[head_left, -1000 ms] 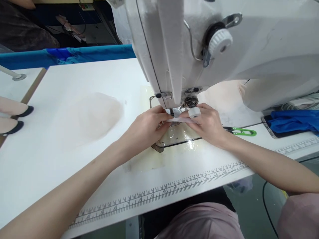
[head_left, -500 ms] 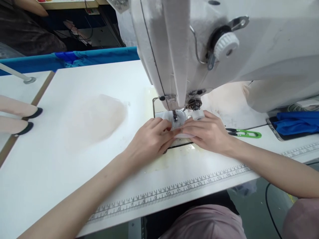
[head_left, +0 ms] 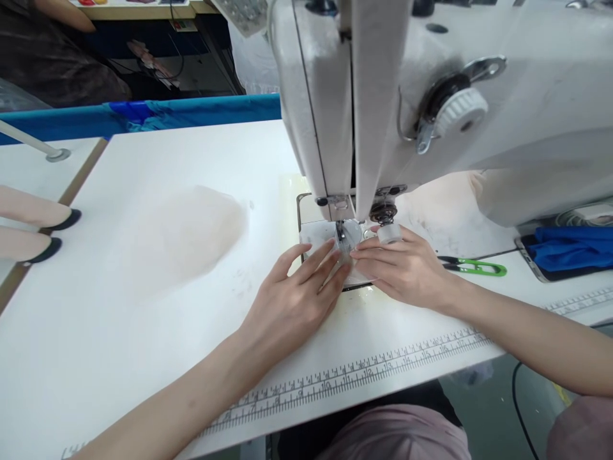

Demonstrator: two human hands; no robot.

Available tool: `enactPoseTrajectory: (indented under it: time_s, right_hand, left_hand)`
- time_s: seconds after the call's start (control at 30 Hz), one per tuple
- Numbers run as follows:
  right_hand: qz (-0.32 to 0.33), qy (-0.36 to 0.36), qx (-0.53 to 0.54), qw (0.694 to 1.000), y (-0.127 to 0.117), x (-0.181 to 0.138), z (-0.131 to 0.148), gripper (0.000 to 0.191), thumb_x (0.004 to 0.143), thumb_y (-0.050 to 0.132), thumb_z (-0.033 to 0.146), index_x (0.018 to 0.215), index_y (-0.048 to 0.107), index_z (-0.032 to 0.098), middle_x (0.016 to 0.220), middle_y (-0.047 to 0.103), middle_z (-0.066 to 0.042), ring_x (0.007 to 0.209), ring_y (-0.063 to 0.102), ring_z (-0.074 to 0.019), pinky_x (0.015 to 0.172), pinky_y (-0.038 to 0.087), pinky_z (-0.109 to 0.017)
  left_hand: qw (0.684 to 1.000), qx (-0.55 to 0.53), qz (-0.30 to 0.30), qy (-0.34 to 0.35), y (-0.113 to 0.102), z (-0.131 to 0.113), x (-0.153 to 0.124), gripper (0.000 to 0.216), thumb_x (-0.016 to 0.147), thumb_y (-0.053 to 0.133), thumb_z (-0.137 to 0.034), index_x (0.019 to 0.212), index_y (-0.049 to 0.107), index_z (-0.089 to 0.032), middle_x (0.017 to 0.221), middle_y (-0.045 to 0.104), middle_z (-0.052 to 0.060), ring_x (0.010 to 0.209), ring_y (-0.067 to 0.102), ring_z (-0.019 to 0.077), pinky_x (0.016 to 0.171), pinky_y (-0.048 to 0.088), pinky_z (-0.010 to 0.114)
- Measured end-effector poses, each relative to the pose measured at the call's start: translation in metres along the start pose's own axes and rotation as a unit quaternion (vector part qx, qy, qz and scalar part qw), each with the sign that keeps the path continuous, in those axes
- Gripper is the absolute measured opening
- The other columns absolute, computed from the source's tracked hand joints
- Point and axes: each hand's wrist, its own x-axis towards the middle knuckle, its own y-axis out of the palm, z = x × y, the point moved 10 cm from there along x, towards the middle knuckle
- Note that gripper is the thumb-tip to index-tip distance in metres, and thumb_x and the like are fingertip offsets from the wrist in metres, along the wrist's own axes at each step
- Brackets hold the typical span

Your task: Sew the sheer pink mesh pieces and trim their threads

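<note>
My left hand (head_left: pixel 299 297) lies on the sewing machine bed with its fingers stretched and spread, fingertips close to the presser foot (head_left: pixel 340 231). Beneath and between the fingertips of both hands is a small, thin piece of white fabric (head_left: pixel 360 277), mostly covered. My right hand (head_left: pixel 407 265) has its fingers together on that fabric, just right of the foot; its thumb is hidden. The head of the white sewing machine (head_left: pixel 330 115) stands over both hands. How far the fabric reaches under the foot cannot be made out.
Green-handled thread snips (head_left: pixel 479 266) lie right of my right hand. Beyond them a blue cloth (head_left: pixel 569 248) rests on a phone-like device (head_left: pixel 531 259). A printed ruler (head_left: pixel 325 383) runs along the front edge. Two pale rods with black ends (head_left: pixel 62 220) are at left; another person's arm (head_left: pixel 67 14) shows behind.
My left hand has released its pinch on the white fabric and spread its fingers flat. My right hand stays on the fabric. The view has shifted slightly.
</note>
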Motion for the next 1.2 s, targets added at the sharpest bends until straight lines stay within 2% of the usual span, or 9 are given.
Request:
enactPoseTrajectory:
  time_s: [0.2,0.3,0.43,0.5,0.63,0.77,0.97,1.2]
  right_hand:
    - [0.007,0.002,-0.016,1.000,0.005,0.002,-0.005,0.024,0.090,0.048,0.010,0.084,0.069,0.021,0.094,0.075,0.004,0.085,0.068,-0.0124,0.089,0.048,-0.032]
    - [0.022,0.018,-0.026,0.999,0.012,0.003,-0.012,0.023,0.091,0.048,0.011,0.087,0.069,0.022,0.093,0.075,0.004,0.086,0.067,-0.0130,0.088,0.048,-0.032]
    - [0.030,0.034,-0.036,0.998,0.018,0.002,-0.017,0.023,0.089,0.050,0.009,0.087,0.069,0.022,0.093,0.074,0.003,0.089,0.066,-0.0137,0.088,0.048,-0.031]
    - [0.031,0.034,-0.043,0.998,0.017,0.002,-0.016,0.021,0.089,0.051,0.009,0.088,0.069,0.021,0.095,0.074,0.002,0.090,0.066,-0.0148,0.089,0.047,-0.032]
    - [0.047,0.024,-0.054,0.997,0.017,0.001,-0.010,0.022,0.091,0.049,0.014,0.098,0.069,0.021,0.102,0.073,0.001,0.093,0.064,-0.0164,0.092,0.045,-0.036]
    - [0.030,0.012,-0.038,0.999,0.012,-0.002,-0.004,0.022,0.093,0.049,0.018,0.103,0.069,0.020,0.104,0.072,0.000,0.091,0.064,-0.0159,0.094,0.044,-0.037]
    - [0.038,0.017,-0.020,0.999,0.013,-0.004,-0.005,0.023,0.092,0.051,0.020,0.106,0.069,0.019,0.106,0.072,-0.001,0.092,0.065,-0.0170,0.097,0.044,-0.041]
    - [0.040,0.027,-0.016,0.999,0.015,-0.002,-0.007,0.022,0.092,0.050,0.019,0.105,0.069,0.018,0.109,0.071,-0.002,0.100,0.063,-0.0186,0.097,0.046,-0.039]
  left_hand:
    - [0.999,-0.037,-0.012,-0.017,0.005,0.012,0.001,0.032,0.091,0.049,-0.013,0.121,0.058,-0.018,0.114,0.069,0.009,0.119,0.057,0.0248,0.104,0.039,0.053]
    - [0.999,-0.032,0.004,-0.025,0.010,0.019,0.003,0.031,0.093,0.046,-0.016,0.123,0.056,-0.020,0.116,0.068,0.007,0.120,0.056,0.0233,0.109,0.035,0.055]
    - [0.998,-0.015,0.049,-0.022,0.019,0.022,0.005,0.034,0.095,0.042,-0.018,0.127,0.051,-0.017,0.124,0.063,0.010,0.124,0.053,0.0252,0.109,0.032,0.058]
    - [0.998,-0.002,0.051,-0.024,0.020,0.023,0.005,0.034,0.095,0.042,-0.019,0.128,0.050,-0.017,0.125,0.063,0.011,0.124,0.053,0.0258,0.109,0.032,0.058]
    - [0.999,0.025,0.016,-0.027,0.014,0.019,0.003,0.031,0.094,0.044,-0.017,0.123,0.054,-0.022,0.120,0.066,0.006,0.120,0.056,0.0238,0.105,0.038,0.055]
    - [0.999,0.025,-0.017,-0.023,0.007,0.015,0.000,0.027,0.093,0.047,-0.015,0.118,0.058,-0.018,0.113,0.070,0.006,0.112,0.062,0.0217,0.100,0.043,0.049]
    - [0.999,-0.027,-0.027,-0.037,0.006,0.019,0.000,0.029,0.091,0.050,-0.014,0.119,0.060,-0.017,0.112,0.070,0.008,0.110,0.063,0.0239,0.101,0.041,0.052]
    - [0.997,-0.054,-0.029,-0.052,0.007,0.023,0.001,0.029,0.090,0.052,-0.014,0.117,0.062,-0.016,0.114,0.069,0.010,0.109,0.064,0.0257,0.104,0.038,0.052]
